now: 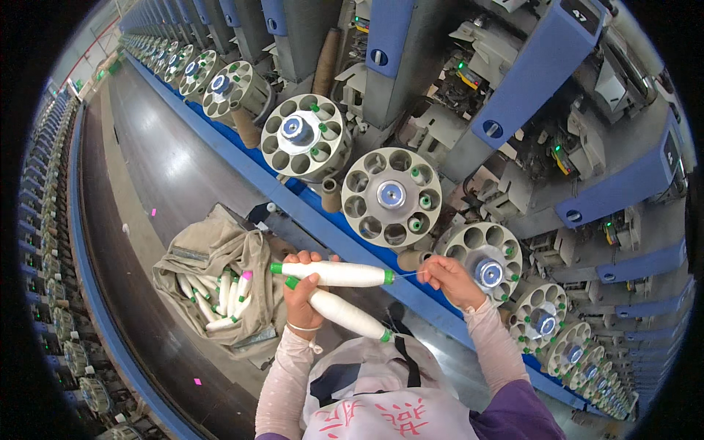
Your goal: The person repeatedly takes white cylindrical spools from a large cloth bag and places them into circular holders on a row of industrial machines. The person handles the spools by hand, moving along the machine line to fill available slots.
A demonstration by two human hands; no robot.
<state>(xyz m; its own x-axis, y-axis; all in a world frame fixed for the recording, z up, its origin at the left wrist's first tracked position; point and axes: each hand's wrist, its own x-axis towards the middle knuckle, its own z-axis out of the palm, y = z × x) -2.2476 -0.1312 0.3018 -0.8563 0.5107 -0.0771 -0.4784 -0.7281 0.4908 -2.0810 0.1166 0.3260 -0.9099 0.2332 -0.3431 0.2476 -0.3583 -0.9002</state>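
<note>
While my left hand [302, 287] is clenched around two white yarn bobbins [334, 274] with green ends, my right hand [453, 279] pinches a thin thread [408, 276] drawn off the upper one's tip, just before the round magazine [484, 265]. I judge the work barely begun on this pair: neither sits in a pocket yet, and the cloth bag [220, 275] holds many more. Which pockets are free I cannot tell, and the thread is nearly too fine to follow.

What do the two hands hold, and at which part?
Left hand grips two white bobbins near their green left ends; right hand pinches a thread from the upper one.
</note>
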